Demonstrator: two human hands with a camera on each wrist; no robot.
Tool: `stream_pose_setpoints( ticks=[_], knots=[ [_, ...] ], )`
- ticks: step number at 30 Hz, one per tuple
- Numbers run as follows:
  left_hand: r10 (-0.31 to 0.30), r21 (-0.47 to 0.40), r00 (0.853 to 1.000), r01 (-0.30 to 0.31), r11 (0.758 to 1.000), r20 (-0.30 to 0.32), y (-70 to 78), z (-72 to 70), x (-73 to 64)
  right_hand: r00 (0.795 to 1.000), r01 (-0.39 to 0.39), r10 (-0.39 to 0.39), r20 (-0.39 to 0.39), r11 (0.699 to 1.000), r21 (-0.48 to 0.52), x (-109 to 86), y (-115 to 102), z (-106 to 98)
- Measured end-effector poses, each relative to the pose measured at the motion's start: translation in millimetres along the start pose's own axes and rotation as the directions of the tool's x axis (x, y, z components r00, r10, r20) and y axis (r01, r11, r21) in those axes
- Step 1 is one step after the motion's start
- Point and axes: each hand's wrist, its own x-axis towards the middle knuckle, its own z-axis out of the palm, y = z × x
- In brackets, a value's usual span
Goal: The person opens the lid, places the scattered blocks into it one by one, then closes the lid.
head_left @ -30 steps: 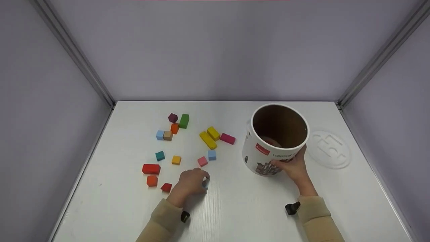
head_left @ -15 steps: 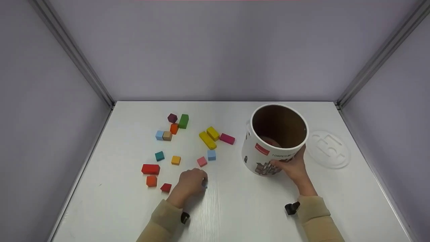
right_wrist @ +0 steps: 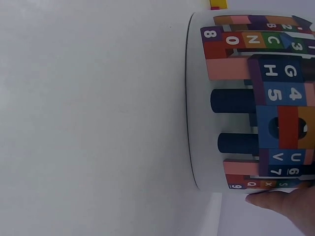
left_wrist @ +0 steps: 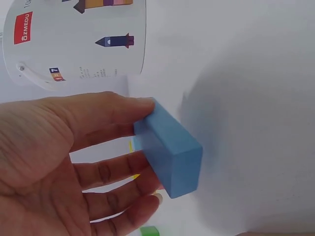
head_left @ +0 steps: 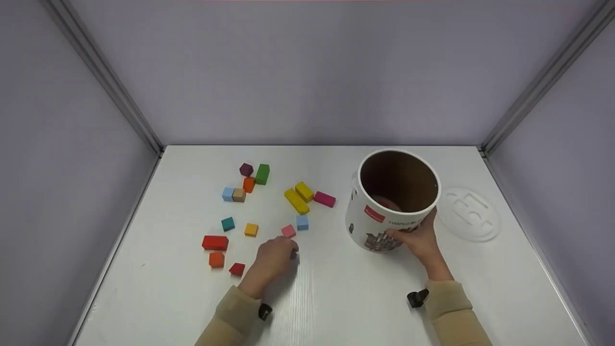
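My left hand point(head_left: 274, 259) pinches a light-blue rectangular block point(left_wrist: 172, 152) by one end between thumb and fingers, close over the white table point(head_left: 326, 307). In the head view the fingers mostly hide this block. My right hand point(head_left: 422, 242) holds the lower right side of a white cylindrical bucket point(head_left: 360, 226), thumb across its printed front. The bucket leans a little toward me, its open top facing up and a reddish shape visible deep inside. A pink cube point(head_left: 289, 231) lies just beyond the left hand's fingers, with a light-blue cube point(head_left: 302, 222) beside it.
Loose blocks lie left and centre: a red block point(head_left: 215, 242), an orange cube point(head_left: 216, 260), a yellow block point(head_left: 297, 201), a magenta block point(head_left: 325, 199), a green block point(head_left: 263, 174) and several others. A clear plastic lid point(head_left: 470, 215) lies right of the bucket. Grey walls point(head_left: 307, 72) enclose the table.
My left hand has shifted slightly forward and turned a little, and the blue block it pinches shows less beneath the fingers. The right hand and the bucket stay in place.
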Motion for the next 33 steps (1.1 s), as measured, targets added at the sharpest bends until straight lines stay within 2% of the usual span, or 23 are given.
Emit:
stream_pose_setpoints(
  ticks=[5, 10, 13, 19, 22, 25, 27, 30, 33],
  knots=[
    [0.042, 0.006, 0.997, -0.042, 0.999, -0.064, 8.6, -4.4, 2.4, 1.000, -0.030, 0.030, -0.001, 0.999, -0.011, -0.9, -1, 0],
    [0.086, -0.055, 0.987, -0.094, 0.994, -0.133, 25.5, -13.5, 2.5, 1.000, -0.010, 0.010, -0.002, 1.000, 0.004, -0.9, 0, 0],
    [0.144, -0.067, 0.972, -0.159, 0.985, -0.184, 36.6, -19.8, 2.0, 1.000, -0.019, 0.019, -0.007, 1.000, -0.004, -1.5, -1, 0],
    [0.291, -0.023, 0.918, -0.309, 0.951, -0.270, 60.4, -33.0, 3.8, 0.999, -0.034, 0.034, -0.013, 0.999, -0.012, -1.9, -2, 0],
    [0.351, -0.025, 0.882, -0.377, 0.926, -0.315, 72.1, -40.9, 6.1, 0.999, -0.032, 0.032, -0.012, 0.999, -0.016, -2.3, -2, 0],
    [0.412, -0.024, 0.834, -0.451, 0.892, -0.366, 83.9, -49.8, 9.0, 1.000, -0.021, 0.021, -0.013, 1.000, -0.011, -1.9, -1, -1],
    [0.450, -0.016, 0.797, -0.498, 0.867, -0.402, 92.0, -56.2, 11.5, 1.000, -0.013, 0.013, -0.014, 1.000, -0.009, -1.6, 0, -1],
    [0.506, 0.011, 0.728, -0.566, 0.825, -0.463, 104.4, -67.5, 14.9, 1.000, -0.008, 0.008, -0.013, 1.000, -0.003, -1.4, 1, -1],
    [0.557, 0.048, 0.635, -0.636, 0.770, -0.535, 116.7, -79.2, 18.5, 1.000, -0.021, 0.021, -0.011, 1.000, -0.006, -1.5, 0, 0]
  ],
)
